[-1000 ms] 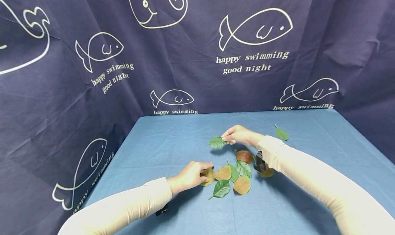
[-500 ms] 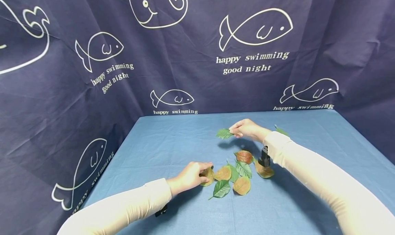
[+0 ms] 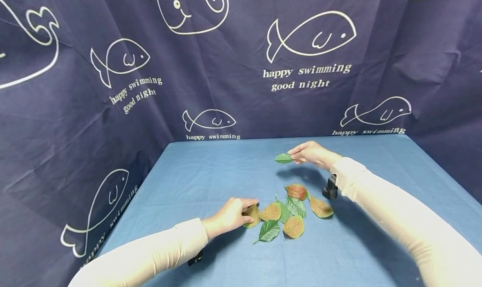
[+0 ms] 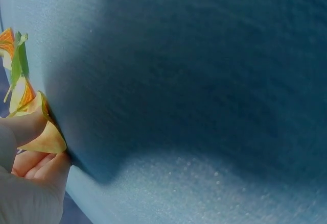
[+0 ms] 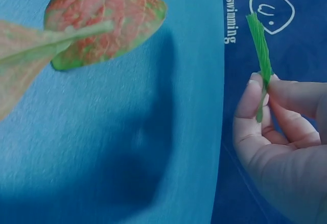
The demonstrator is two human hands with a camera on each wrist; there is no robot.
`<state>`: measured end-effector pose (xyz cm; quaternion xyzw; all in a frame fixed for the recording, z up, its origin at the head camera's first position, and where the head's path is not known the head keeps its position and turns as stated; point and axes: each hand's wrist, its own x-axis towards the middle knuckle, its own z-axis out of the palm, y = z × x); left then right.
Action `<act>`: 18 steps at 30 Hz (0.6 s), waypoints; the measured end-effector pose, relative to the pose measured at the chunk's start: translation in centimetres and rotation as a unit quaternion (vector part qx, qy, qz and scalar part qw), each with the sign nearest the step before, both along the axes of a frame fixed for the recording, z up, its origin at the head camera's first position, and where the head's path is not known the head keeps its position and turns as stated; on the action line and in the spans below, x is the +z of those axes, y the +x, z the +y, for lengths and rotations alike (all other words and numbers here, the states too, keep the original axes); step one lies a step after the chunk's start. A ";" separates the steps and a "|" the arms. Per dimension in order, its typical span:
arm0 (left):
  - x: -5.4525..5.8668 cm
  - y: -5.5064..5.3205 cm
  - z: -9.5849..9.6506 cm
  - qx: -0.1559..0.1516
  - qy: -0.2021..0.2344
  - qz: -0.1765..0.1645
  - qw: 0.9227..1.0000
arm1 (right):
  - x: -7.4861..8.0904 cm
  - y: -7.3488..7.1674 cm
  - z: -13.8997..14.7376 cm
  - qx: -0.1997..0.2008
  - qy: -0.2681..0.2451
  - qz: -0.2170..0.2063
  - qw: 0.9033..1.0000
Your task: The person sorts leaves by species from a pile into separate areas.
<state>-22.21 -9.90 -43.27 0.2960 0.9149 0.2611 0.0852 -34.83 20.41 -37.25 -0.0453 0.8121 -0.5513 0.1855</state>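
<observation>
1. Two leaves lie nearest you on the blue cloth-covered worktop [image 3: 211, 174]: a dark green, toothed leaf [image 3: 269, 231], stem toward the near left, and a round orange leaf [image 3: 293, 227] to its right.
2. Your left hand [image 3: 230, 214], to their left, pinches a yellow, rounded leaf [image 3: 254, 213] between thumb and fingers, low over the cloth.
3. Rightward from that leaf come an orange-yellow oval leaf [image 3: 271, 211], a partly covered plain green leaf [image 3: 284, 213], a ribbed green leaf [image 3: 296, 206] and, outermost, a tan-orange, tapering leaf [image 3: 321, 208].
4. A mottled red leaf [image 3: 296, 192] marks the group's far side.
5. Beyond it, toward the worktop's far edge, your right hand [image 3: 316, 154] pinches a small bright green leaf [image 3: 283, 158] by its stem end, raised off the cloth.
6. That raised blade points left from your right fingertips, its long axis roughly parallel to the far edge; from your left hand it lies farther off and rightward, so your right is nearer.
7. Navy fabric printed with white fish [image 3: 226, 82] hangs behind the far edge.
</observation>
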 end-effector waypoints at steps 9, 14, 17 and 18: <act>0.4 0.1 0.1 -0.005 -0.001 0.007 1.000 | -0.3 0.3 1.1 -0.020 -0.010 -0.016 1.000; 0.3 0.0 0.1 -0.007 -0.002 0.008 1.000 | -0.4 0.5 1.8 -0.045 -0.039 -0.022 0.998; 0.2 0.0 0.1 -0.005 -0.004 0.006 1.000 | -0.6 0.6 2.3 -0.053 -0.044 -0.022 0.997; 0.2 0.0 0.1 -0.004 -0.003 0.005 1.000 | -0.7 0.6 2.4 -0.055 -0.045 -0.022 0.997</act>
